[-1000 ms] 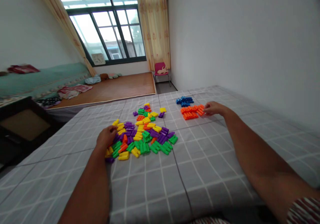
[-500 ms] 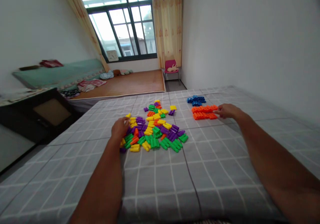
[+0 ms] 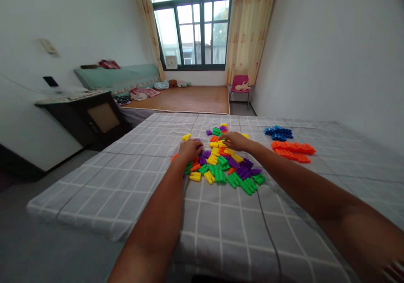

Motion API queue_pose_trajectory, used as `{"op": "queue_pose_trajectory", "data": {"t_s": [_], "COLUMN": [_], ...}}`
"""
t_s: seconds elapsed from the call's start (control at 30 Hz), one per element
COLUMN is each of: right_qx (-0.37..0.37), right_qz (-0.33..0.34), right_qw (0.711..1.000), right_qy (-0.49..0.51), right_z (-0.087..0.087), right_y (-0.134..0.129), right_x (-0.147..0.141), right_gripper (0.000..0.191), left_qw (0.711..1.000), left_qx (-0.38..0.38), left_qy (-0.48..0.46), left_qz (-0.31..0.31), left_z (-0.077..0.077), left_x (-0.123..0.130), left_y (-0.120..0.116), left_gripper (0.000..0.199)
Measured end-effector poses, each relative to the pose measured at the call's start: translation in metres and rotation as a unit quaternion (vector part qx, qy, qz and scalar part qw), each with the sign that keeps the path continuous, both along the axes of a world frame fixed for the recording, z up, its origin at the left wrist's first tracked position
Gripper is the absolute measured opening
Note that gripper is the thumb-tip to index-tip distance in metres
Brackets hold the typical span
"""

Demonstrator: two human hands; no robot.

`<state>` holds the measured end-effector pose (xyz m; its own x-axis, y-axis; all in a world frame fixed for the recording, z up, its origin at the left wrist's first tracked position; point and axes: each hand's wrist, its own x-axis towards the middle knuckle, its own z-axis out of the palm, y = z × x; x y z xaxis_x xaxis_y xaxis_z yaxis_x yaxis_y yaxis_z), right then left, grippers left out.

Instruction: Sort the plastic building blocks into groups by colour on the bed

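Note:
A loose pile of plastic building pieces in yellow, green [image 3: 221, 175], purple [image 3: 244, 171] and orange lies on the checked cloth [image 3: 221, 228]. My left hand [image 3: 190, 149] is at the pile's left side, fingers curled down among purple pieces; what they hold, if anything, is hidden. Over the back middle of the pile reaches my right hand [image 3: 236, 141], palm down, its fingers stretched toward yellow pieces [image 3: 214, 145] with nothing visible in them. Two orange rows of joined pieces [image 3: 293, 150] lie to the right, just in front of a cluster of blue pieces [image 3: 279, 132].
The cloth-covered surface ends at an edge on the left, beside a dark cabinet [image 3: 101, 121]. Beyond it are a low bed [image 3: 195, 97] with clothes on it, a pink chair [image 3: 240, 85] and a window. A white wall rises on the right.
My right hand has left the orange rows and moved left to the pile. My left hand stays at the pile's left side. The view has turned left.

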<state>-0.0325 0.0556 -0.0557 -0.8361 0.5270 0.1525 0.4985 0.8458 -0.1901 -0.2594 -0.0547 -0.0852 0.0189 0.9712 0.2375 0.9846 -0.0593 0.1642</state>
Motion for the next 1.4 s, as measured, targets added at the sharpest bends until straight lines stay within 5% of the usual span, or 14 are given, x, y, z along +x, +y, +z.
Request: {"op": "queue_pose_trajectory", "data": {"t_s": [0.2, 0.4, 0.53, 0.67, 0.87, 1.0, 1.2, 1.4], "right_qx": [0.038, 0.083, 0.078, 0.047, -0.017, -0.002, 0.026, 0.048], "right_qz": [0.035, 0.026, -0.018, -0.088, -0.284, -0.398, -0.449, -0.428], "right_qw": [0.989, 0.987, 0.997, 0.985, 0.922, 0.883, 0.879, 0.895], "right_qy": [-0.141, -0.132, 0.022, 0.14, 0.263, 0.247, 0.156, 0.114], "right_z": [-0.01, 0.009, 0.02, 0.023, 0.013, -0.012, -0.045, -0.047], "right_y": [0.028, 0.024, 0.012, 0.01, 0.03, 0.037, 0.031, 0.027], "right_x": [-0.072, -0.063, -0.017, 0.066, 0.225, 0.296, 0.302, 0.293], "right_gripper": [0.045, 0.028, 0.021, 0.016, 0.024, 0.024, 0.015, 0.017], "left_qw": [1.0, 1.0, 0.999, 0.999, 0.998, 0.999, 0.998, 0.998], "left_qx": [0.007, 0.004, 0.008, 0.004, 0.006, 0.002, -0.007, -0.012], "left_qy": [-0.006, 0.001, 0.004, -0.002, 0.007, 0.009, 0.015, 0.015], "left_qz": [-0.02, -0.028, -0.035, -0.044, -0.055, -0.052, -0.057, -0.06], "left_z": [-0.004, -0.007, -0.008, -0.01, -0.012, -0.014, -0.016, -0.018], "left_x": [-0.008, -0.009, -0.01, -0.014, -0.019, -0.023, -0.027, -0.029], "left_y": [0.002, 0.003, 0.006, 0.012, 0.017, 0.02, 0.022, 0.023], "left_gripper": [0.028, 0.029, 0.029, 0.031, 0.034, 0.035, 0.039, 0.04]}}
